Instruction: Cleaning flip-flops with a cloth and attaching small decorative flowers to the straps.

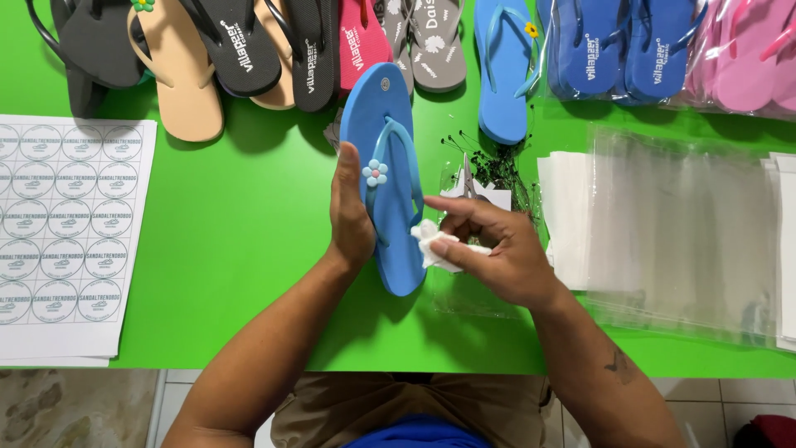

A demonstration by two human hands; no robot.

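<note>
Green table: blue flip-flop w/ flower, left hand gripping.

A light blue flip-flop is held tilted above the green tabletop, its toe pointed toward twelve o'clock and its heel toward six. A small pale flower ornament is fixed on its strap. A crumpled white cloth is pressed against its three o'clock edge.
</note>
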